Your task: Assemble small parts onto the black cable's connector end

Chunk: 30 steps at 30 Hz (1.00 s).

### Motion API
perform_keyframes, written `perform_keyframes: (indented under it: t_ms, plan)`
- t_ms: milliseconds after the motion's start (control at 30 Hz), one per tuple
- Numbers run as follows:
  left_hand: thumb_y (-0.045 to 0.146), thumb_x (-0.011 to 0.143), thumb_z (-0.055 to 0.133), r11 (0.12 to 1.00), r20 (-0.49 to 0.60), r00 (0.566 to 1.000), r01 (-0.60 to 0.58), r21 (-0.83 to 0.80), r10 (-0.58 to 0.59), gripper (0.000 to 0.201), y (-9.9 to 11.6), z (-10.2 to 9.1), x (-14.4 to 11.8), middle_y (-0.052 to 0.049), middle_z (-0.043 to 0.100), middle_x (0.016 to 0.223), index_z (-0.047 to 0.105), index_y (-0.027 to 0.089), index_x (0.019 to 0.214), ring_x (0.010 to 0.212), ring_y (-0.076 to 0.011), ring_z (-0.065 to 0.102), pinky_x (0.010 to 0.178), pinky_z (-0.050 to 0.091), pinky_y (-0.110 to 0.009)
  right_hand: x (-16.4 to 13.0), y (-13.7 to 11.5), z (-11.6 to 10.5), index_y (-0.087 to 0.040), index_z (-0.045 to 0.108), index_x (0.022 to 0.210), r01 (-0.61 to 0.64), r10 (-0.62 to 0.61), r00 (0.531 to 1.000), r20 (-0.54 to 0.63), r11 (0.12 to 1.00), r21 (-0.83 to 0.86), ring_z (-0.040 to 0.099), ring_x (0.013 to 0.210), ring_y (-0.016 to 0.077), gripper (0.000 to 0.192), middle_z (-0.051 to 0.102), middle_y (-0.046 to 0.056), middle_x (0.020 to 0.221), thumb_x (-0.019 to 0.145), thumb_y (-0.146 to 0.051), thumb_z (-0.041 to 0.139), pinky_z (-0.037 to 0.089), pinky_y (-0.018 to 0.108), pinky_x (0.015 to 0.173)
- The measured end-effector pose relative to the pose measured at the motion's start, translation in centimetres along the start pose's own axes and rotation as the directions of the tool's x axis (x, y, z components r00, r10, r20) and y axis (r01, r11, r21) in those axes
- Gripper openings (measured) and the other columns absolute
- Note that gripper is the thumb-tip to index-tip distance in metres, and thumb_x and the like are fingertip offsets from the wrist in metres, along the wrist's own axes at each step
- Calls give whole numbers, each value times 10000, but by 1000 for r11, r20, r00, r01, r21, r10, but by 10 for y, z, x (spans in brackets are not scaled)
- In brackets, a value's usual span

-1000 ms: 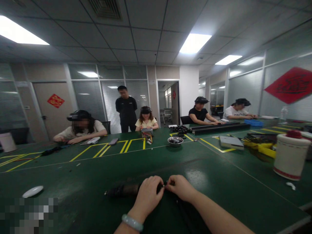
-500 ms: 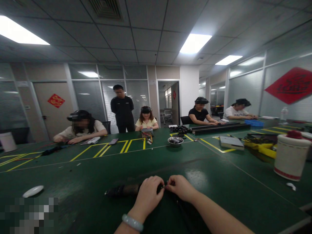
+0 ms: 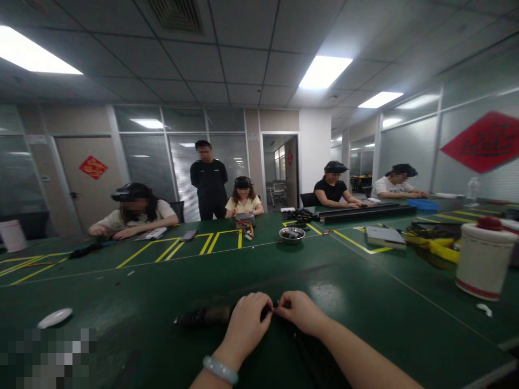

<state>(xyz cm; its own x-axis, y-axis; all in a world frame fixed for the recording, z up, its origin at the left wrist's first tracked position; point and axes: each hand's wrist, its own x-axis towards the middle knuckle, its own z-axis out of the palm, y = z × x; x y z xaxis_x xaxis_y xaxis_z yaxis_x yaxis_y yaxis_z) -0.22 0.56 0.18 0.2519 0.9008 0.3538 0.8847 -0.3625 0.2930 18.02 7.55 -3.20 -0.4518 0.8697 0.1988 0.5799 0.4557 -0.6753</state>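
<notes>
Head view: left hand (image 3: 245, 324) grip clenched on dark tube (image 3: 206, 315) lying on green desk (image 3: 365, 313); right hand (image 3: 300, 312) pinching small metal part (image 3: 274, 309) at tube end.

An office turned assembly workshop: glass partitions (image 3: 409, 146), ceiling panels, long green worktable (image 3: 365, 302) with seated workers (image 3: 135, 210)

Head-worn, facing forward over the long green surface (image 3: 365, 302) (hands low, close), room beyond.

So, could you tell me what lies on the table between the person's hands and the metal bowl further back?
In the head view, only bare green table lies between the hands and the metal bowl.
</notes>
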Motion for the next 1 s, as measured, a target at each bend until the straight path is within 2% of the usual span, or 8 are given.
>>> perform_keyframes:
  t_ms: [267, 700, 833, 1000]
  plan:
    - [235, 828, 535, 999, 4, 999, 48, -1, -48, 155, -2, 2, -1, -6, 608, 989, 581, 246, 976, 921, -183, 539, 824, 362, -300, -1, 2, 0, -179, 692, 808, -10, 10, 1000, 10, 1000, 14, 599, 664, 129, 134, 696, 10, 745, 792, -309, 664, 360, 195, 552]
    - [195, 843, 502, 1000, 64, 998, 23, -9, -22, 181, 3, -6, -1, -9, 612, 1044, 600, 244, 987, 970, -187, 538, 856, 368, -313, -3, -5, -4, -170, 693, 816, -17, 17, 1000, 26, 1000, 20, 606, 670, 136, 137, 700, 22, 763, 798, -302, 663, 375, 205, 569]
    - [224, 828, 538, 999, 37, 998, 47, -17, -46, 190, 2, -4, -1, -8, 612, 1032, 592, 247, 1008, 954, -188, 540, 841, 375, -309, -3, -3, -2, -178, 698, 819, -14, 14, 1000, 24, 1000, 27, 605, 669, 133, 139, 702, 16, 763, 795, -310, 661, 372, 203, 570]
    - [215, 817, 544, 999, 19, 999, 33, -2, -33, 134, 0, -2, 0, -3, 616, 972, 597, 237, 939, 914, -184, 540, 829, 374, -307, -2, 0, 0, -177, 690, 817, -23, 23, 1000, 16, 999, 33, 591, 657, 131, 148, 697, 10, 739, 789, -320, 663, 354, 200, 543]
